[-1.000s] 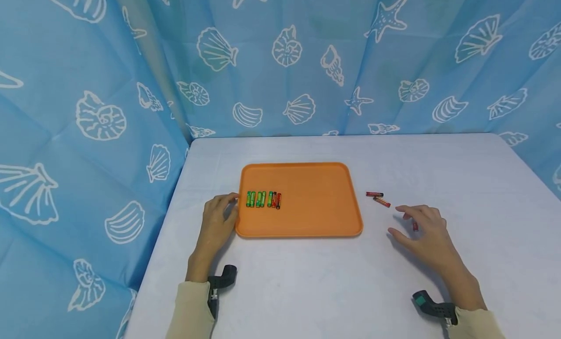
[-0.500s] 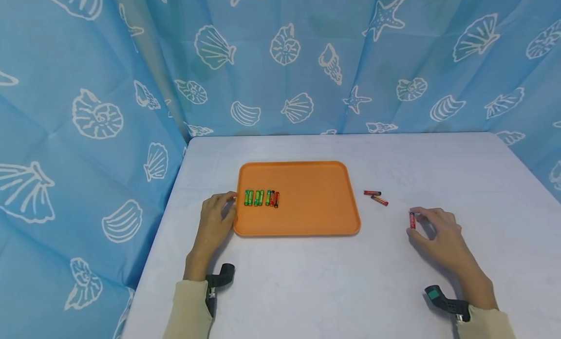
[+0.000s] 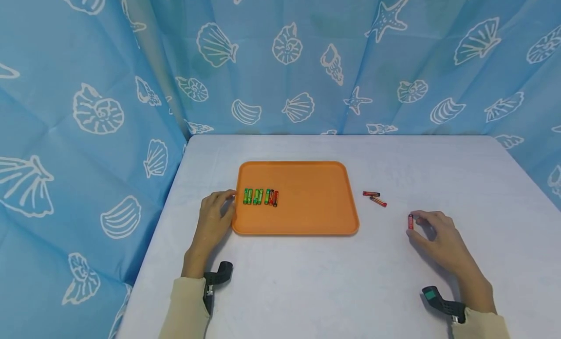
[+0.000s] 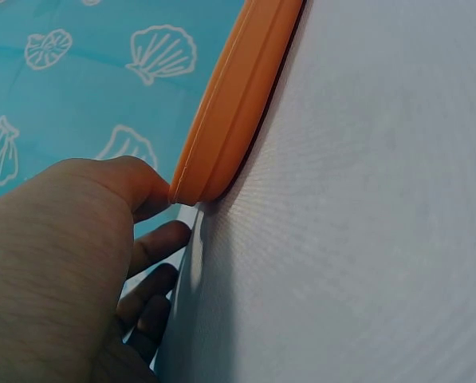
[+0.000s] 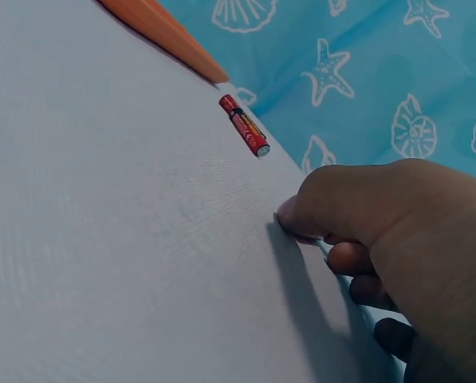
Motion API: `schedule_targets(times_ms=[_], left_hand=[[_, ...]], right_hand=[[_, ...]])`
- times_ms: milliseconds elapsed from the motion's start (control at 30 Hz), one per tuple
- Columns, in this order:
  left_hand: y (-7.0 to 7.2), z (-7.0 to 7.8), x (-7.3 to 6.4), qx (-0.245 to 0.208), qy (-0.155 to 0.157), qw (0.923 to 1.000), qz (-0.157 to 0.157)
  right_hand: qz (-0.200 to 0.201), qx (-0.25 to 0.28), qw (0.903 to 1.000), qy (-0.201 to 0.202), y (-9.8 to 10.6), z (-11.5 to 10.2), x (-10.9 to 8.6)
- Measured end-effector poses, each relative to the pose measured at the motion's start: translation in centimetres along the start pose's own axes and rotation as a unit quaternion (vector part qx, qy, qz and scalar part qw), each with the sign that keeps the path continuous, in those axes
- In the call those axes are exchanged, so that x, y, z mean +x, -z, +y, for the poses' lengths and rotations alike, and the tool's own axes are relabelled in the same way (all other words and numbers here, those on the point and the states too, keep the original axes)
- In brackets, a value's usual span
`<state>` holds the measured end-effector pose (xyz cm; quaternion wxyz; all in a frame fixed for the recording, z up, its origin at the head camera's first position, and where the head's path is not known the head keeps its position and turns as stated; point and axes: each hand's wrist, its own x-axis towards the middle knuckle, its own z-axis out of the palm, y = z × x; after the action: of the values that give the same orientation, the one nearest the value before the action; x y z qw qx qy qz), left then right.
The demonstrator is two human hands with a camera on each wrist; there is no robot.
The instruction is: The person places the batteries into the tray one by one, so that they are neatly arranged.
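Observation:
My right hand [image 3: 440, 236] pinches a red AAA-size battery [image 3: 410, 221] between thumb and forefinger, close over the white table at right. In the right wrist view the thumb hides that battery. My left hand [image 3: 211, 217] rests at the left edge of an orange tray [image 3: 315, 202], fingertips against its rim; the left wrist view has the thumb at the tray's edge and the other fingers loosely bent. Several green batteries [image 3: 256, 197] stand side by side in a row on the tray's left part, with red batteries [image 3: 273, 198] at the row's right end.
Two red batteries lie on the table right of the tray: one crosswise [image 3: 371, 194], the other slanted [image 3: 378, 201] just below it. A blue curtain [image 3: 263, 61] with white shells hangs behind and to the left. Each wrist wears a black camera mount [image 3: 442, 305].
My right hand has shifted slightly right and closed thumb and forefinger on the red battery, which lay partly hidden behind the fingers before. My left hand stays at the tray.

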<state>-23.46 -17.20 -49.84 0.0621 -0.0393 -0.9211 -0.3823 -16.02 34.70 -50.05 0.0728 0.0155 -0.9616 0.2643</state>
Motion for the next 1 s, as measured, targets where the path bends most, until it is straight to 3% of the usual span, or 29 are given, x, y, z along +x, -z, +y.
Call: schedule_targets(times_ms=[300, 700, 1000], left_hand=[[0.3, 0.0, -0.1, -0.003, 0.003, 1.0, 0.002], [-0.2, 0.0, -0.1, -0.005, 0.009, 0.9999, -0.007], [0.0, -0.1, 0.1, -0.005, 0.009, 0.9999, -0.007]], right_hand=[[0.017, 0.024, 0.9993, 0.022, -0.7, -1.9, 0.6], [0.042, 0.06, 0.9925, 0.098, -3.2, -6.2, 2.4], [0.025, 0.073, 0.988, 0.133, -4.5, -9.0, 4.6]])
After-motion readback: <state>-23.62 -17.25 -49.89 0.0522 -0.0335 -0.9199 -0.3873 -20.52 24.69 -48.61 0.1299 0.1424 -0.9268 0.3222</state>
